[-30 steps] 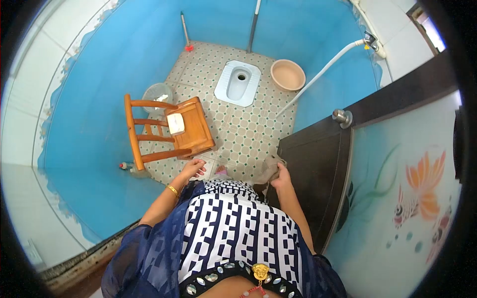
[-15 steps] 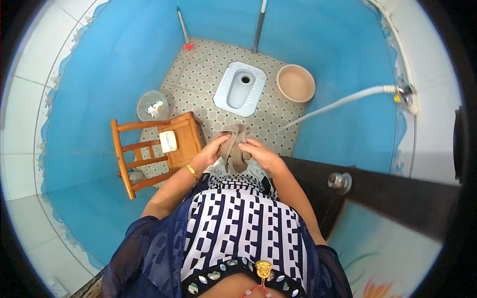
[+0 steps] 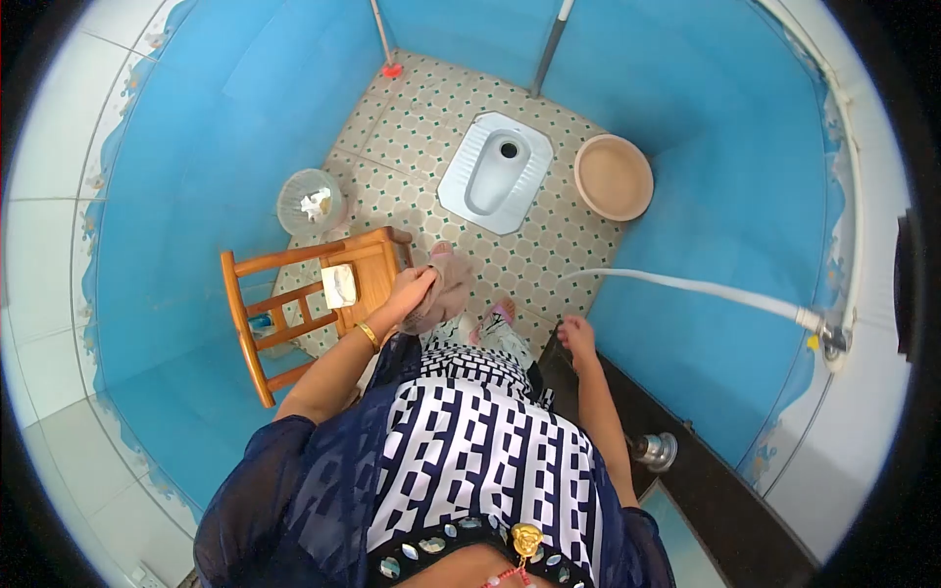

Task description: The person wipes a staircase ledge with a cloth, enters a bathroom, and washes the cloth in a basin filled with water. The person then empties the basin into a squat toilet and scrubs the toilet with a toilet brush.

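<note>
My left hand is closed on a crumpled grey-brown cloth, which hangs above the floor beside the wooden chair. My right hand is off to the right, apart from the cloth, with its fingers loosely curled and nothing visible in them. It is close to the dark door, but I cannot tell whether it touches the door. A pack of tissues lies on the chair seat.
A squat toilet is set in the tiled floor. A beige basin stands to its right, and a clear waste bin to the left. A white hose runs from a wall tap. A round door knob sticks out.
My right hand has let go of the cloth and moved right. My left hand keeps the cloth, now a little further left. The door has swung, and my feet now show below.
</note>
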`<state>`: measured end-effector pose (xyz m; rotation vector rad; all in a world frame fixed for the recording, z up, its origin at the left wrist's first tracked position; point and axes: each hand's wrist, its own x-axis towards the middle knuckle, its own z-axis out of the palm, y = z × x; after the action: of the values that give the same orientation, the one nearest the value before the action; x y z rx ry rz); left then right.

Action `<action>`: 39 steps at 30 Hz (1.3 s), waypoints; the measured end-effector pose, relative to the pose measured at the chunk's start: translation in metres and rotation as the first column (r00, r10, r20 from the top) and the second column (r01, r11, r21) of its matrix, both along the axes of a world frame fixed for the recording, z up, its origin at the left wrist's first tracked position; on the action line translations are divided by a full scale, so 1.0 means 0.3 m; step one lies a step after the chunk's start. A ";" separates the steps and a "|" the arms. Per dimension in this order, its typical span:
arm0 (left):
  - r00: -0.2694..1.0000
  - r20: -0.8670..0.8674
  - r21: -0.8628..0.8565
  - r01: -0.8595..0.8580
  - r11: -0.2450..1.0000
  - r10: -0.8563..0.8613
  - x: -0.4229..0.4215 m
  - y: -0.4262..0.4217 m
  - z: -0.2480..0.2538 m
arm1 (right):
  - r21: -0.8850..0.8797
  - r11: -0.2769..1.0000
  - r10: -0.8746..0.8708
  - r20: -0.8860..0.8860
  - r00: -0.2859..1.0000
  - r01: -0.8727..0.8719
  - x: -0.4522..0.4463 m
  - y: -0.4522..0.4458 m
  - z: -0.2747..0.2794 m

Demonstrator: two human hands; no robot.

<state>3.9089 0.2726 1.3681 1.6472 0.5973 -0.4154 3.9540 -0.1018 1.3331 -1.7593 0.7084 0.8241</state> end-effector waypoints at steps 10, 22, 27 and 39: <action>0.639 -0.210 0.617 0.674 0.406 -0.740 0.176 0.219 -0.037 | -0.043 0.554 0.830 -0.040 0.556 -0.831 -0.169 0.339 -0.095; 0.424 -0.295 0.591 0.785 0.185 -0.856 0.143 0.315 -0.242 | -0.337 0.460 0.872 -0.004 0.490 -0.822 -0.150 0.385 -0.090; 0.577 -0.251 0.655 0.693 0.302 -0.777 0.102 0.294 -0.320 | -0.301 0.629 0.743 -0.038 0.668 -0.717 -0.121 0.430 -0.023; 0.332 -0.103 -0.465 0.818 0.340 -0.938 0.169 0.567 0.007 | 0.266 0.853 0.486 -0.717 0.499 -0.449 -0.116 0.346 0.222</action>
<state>3.9596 0.4428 1.3700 1.4183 -0.2572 -1.6123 3.9191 0.0020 1.3998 -1.5215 0.7252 2.0473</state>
